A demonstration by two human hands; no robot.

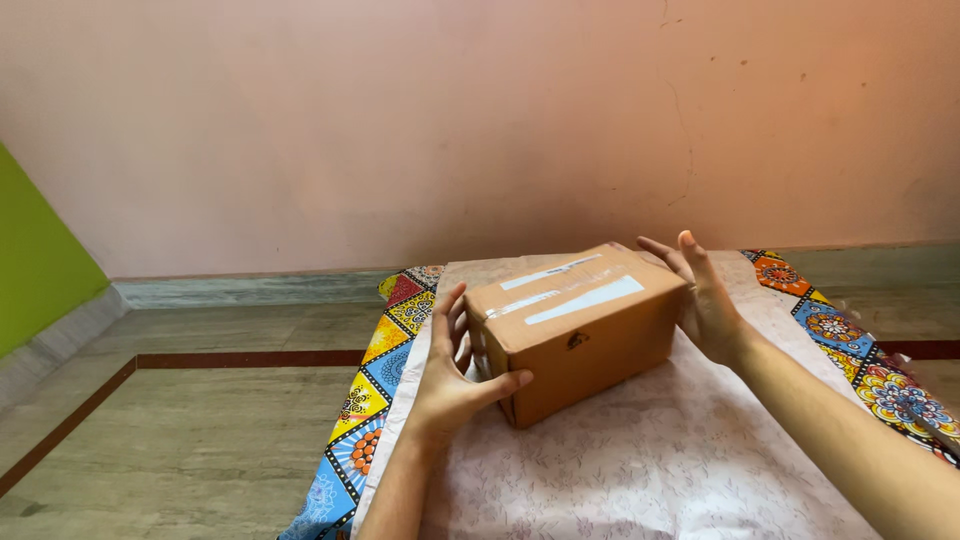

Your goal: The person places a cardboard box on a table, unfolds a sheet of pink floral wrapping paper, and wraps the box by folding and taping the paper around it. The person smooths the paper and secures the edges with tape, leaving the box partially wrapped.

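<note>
A closed brown cardboard box [580, 330] with strips of white tape on its top sits on a pale floral sheet of paper [650, 460]. My left hand [455, 375] rests flat against the box's left end, thumb pressed along its front lower corner. On the opposite side, my right hand [705, 300] is flat against the box's right end with the fingers stretched up past the top edge. Both hands are pressing the box between them.
The floral paper lies over a colourful patterned cloth [375, 400] spread on the grey stone floor [190, 420]. A pink wall [450, 120] stands close behind, and a green wall [35, 260] shows at the left.
</note>
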